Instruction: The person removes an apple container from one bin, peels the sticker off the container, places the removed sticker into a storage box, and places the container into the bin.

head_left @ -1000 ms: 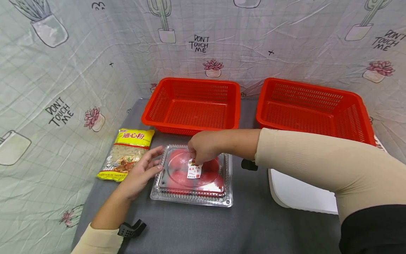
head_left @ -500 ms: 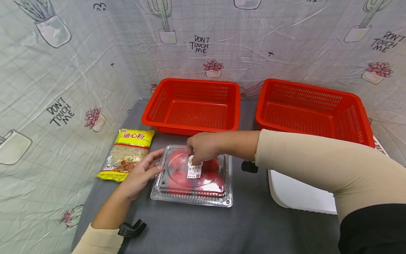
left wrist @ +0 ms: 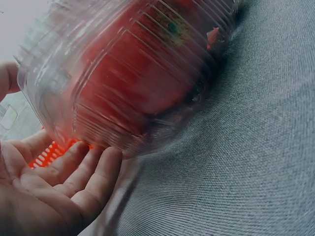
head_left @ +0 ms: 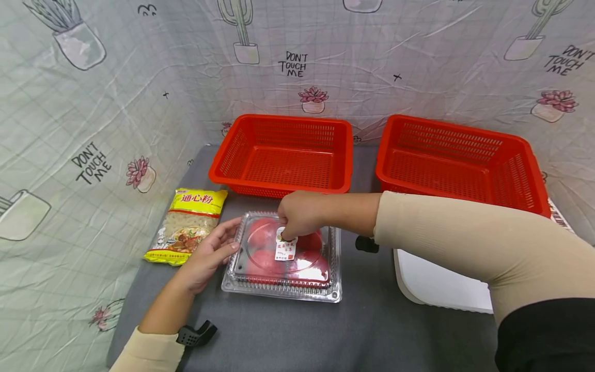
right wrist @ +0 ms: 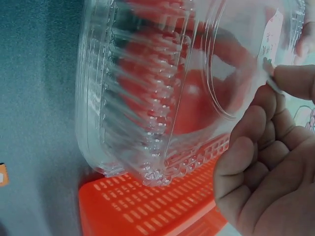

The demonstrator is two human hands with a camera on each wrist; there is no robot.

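Observation:
A clear plastic clamshell box [head_left: 288, 293] lies lidded on the grey tabletop, with several red apples [head_left: 307, 266] inside. On its lid is a white paper label [head_left: 285, 252] with red writing. My right hand [head_left: 304, 214] pinches the label's far end between thumb and forefinger; in the right wrist view that end of the label [right wrist: 273, 84] stands off the lid. My left hand [head_left: 209, 258] touches the box's left side with loosely extended fingers [left wrist: 106, 169]. A yellow-topped bag of macaroni [head_left: 188, 227] lies just left of that hand.
Two red perforated baskets stand along the back, a left one [head_left: 281, 190] and a right one [head_left: 465, 126], the latter partly behind my right sleeve. A white flat-topped object [head_left: 441, 284] sits under my right forearm. A printed curtain [head_left: 260, 98] closes off the back and left.
Since one second ago the right hand has shifted slightly at the label, and more of the label's upper part shows. The box and left hand have stayed almost in place.

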